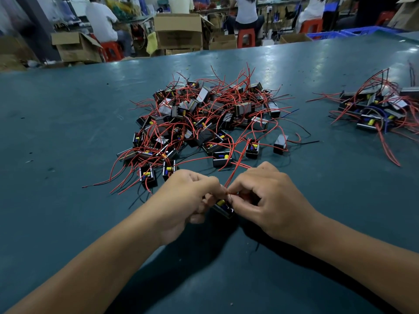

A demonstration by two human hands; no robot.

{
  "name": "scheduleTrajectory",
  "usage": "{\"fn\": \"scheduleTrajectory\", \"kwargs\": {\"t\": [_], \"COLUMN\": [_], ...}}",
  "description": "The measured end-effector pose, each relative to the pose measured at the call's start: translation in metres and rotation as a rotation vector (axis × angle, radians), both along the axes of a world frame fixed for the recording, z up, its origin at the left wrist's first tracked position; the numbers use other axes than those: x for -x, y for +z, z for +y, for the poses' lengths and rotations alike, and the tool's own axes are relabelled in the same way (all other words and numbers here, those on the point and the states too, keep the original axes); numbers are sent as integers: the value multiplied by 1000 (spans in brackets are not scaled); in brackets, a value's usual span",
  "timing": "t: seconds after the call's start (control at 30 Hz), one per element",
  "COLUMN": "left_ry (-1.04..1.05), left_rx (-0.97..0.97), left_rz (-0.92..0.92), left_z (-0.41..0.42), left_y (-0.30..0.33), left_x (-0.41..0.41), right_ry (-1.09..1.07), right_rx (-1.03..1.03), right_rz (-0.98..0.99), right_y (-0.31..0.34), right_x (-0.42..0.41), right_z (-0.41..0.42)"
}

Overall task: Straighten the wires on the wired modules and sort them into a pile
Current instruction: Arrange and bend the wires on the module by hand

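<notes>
Pinching module [223, 207] w/ both hands [188, 196], big pile [204, 118] behind.

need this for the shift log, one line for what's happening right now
step: straightening wire | left hand: holds module | right hand: pinches red wire | big pile: centre | small pile: right

light: bright overhead | glare: table [294, 64] sheen | background: soft | edges: wide-angle bend
</notes>
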State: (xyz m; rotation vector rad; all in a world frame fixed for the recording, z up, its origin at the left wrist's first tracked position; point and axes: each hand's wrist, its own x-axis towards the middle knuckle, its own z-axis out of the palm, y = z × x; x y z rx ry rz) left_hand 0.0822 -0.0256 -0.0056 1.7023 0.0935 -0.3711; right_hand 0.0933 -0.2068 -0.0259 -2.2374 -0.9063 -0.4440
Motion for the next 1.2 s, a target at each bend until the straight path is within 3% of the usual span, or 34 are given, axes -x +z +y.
{"fn": "scheduleTrajectory", "kwargs": {"t": [0.1,0.27,0.4,0.77,0.93,1.13,1.2], "left_ry": [-1,-218,-392,-407,-365,-241,-220], "left_rx": [-42,-533,-668,-721,-676,-459,-442], "left_rz": [-87,-844,-1077,-1153,-1018,-693,-663], "left_z": [4,31,31,28,21,17,15], "left_y": [-1,9,4,1,3,1,2], "left_x": [-3,-12,-15,-15,-10,-4,-2], "right_ry": [-9,2,20,35,23,-13,-26], "right_rx": [-12,-27,-20,-7,-18,-36,-40], "right_rz": [32,56,48,10,-10,-32,-24], "right_y": [0,1,1,2,0,-3,-3], "right_x": [-2,-3,-2,-1,-2,-3,-3], "right_z": [-3,-6,-6,-5,-5,-2,-2]}}
